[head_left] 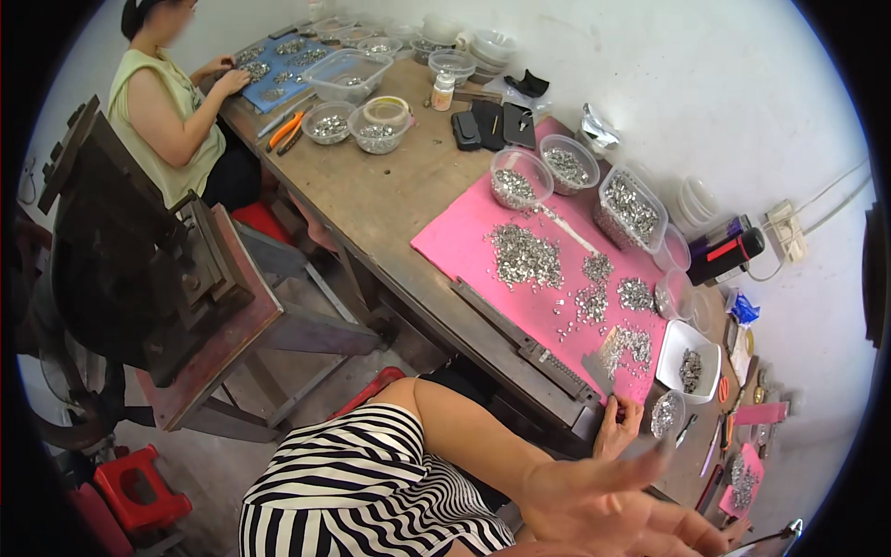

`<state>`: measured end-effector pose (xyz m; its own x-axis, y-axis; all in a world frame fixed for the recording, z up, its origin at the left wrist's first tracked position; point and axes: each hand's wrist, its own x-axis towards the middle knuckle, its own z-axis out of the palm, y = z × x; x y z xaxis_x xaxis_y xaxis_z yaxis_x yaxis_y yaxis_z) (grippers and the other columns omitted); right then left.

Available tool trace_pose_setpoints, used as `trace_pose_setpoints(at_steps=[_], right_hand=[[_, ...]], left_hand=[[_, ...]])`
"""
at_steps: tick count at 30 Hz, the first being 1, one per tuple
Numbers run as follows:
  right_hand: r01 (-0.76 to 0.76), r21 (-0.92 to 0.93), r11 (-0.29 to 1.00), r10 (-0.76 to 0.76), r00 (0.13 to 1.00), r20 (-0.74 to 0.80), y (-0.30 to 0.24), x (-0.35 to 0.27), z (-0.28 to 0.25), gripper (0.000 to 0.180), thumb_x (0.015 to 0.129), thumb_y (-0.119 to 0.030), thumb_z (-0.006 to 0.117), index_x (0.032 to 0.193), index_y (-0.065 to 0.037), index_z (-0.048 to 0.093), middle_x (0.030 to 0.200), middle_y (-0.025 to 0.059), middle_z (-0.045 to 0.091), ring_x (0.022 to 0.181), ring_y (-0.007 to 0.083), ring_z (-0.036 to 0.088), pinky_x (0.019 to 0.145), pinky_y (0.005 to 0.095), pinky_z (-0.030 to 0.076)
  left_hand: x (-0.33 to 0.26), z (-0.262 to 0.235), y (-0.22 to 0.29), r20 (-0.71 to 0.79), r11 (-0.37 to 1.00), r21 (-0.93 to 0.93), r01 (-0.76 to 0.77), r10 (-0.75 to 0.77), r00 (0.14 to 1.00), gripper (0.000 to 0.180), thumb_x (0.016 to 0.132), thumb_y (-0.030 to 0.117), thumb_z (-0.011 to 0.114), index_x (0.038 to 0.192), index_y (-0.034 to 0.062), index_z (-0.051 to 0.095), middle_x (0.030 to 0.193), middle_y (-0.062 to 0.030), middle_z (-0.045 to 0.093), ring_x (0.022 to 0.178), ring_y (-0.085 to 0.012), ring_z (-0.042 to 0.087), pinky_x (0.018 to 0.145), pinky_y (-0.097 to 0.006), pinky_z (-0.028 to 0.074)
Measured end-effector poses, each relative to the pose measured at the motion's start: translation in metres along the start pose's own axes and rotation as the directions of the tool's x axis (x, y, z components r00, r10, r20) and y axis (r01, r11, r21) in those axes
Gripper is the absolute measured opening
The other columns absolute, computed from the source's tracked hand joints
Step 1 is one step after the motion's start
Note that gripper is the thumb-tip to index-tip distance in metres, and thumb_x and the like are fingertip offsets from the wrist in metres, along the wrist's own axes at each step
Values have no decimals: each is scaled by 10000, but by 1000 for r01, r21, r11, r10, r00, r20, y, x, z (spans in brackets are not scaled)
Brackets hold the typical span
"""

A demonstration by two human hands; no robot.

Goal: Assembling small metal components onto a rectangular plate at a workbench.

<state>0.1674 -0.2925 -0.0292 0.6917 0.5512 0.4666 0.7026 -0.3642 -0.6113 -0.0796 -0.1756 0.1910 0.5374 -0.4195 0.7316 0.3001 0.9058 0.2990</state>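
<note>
My left hand (599, 506) is raised close in front of me, its fingers spread and holding nothing. Beyond it, my right hand (619, 429) rests at the near corner of a pink mat (455, 232). Its fingers are bent together; what they pinch, if anything, is too small to make out. Just past those fingers lies a flat grey triangular piece (598, 372), beside a spread of small silvery metal parts (626, 351). A larger pile of metal parts (526, 256) lies farther left on the mat. My left hand hides the right forearm.
Clear tubs of parts (631, 212) line the wall side. A white square dish (701, 336) and a small tub (665, 417) stand beside my right hand. A metal rail (520, 339) runs along the table edge. A co-worker (158, 102) handles parts on a blue mat (283, 51).
</note>
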Motion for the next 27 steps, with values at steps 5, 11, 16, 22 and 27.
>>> trace_pose_setpoints(at_steps=[5, 11, 16, 22, 27], right_hand=[[11, 21, 1000, -11, 1000, -11, -6, -1, -1, 112, 876, -53, 724, 971, -6, 689, 877, 75, 578, 739, 190, 544, 682, 329, 457], [12, 14, 1000, -12, 1000, -7, -2, -1, 0, 98, 867, -44, 732, 940, 0, 684, 867, 70, 567, 736, 184, 544, 678, 324, 459], [3, 41, 999, -2, 1000, -16, -9, 1, -1, 92, 867, -42, 733, 935, -2, 685, 867, 70, 569, 740, 183, 549, 684, 321, 461], [-4, 6, 1000, 4, 1000, 3, 6, -1, -3, 96, 859, -40, 736, 931, -3, 685, 876, 80, 585, 742, 192, 557, 690, 325, 466], [25, 33, 999, -25, 1000, -10, -11, -2, 1, 76, 871, -30, 725, 921, -2, 675, 860, 66, 569, 727, 172, 538, 684, 306, 459]], left_hand=[[2, -10, -16, 131, 993, 117, -2, -14, 991, 1265, 805, 935, 290, 1600, -18, 40, 1668, -220, 175, 1525, -332, 243, 1235, -511, 192], [2, -8, -13, 198, 613, -790, -15, 278, 940, 1251, 814, 936, 288, 1605, 2, 28, 1679, -216, 132, 1515, -382, 250, 1227, -534, 210], [3, -9, -11, 132, 997, 81, 16, -26, 991, 1239, 817, 913, 297, 1601, -10, 34, 1681, -198, 135, 1534, -318, 211, 1238, -488, 193], [4, -17, -17, 211, 647, -763, -11, 265, 941, 1244, 785, 941, 346, 1617, 55, 82, 1685, -204, 106, 1510, -401, 248, 1224, -540, 233], [2, -12, -34, 139, 305, -947, 101, 104, 985, 1245, 784, 921, 411, 1601, 27, 124, 1673, -197, 177, 1488, -373, 312, 1212, -529, 267]])
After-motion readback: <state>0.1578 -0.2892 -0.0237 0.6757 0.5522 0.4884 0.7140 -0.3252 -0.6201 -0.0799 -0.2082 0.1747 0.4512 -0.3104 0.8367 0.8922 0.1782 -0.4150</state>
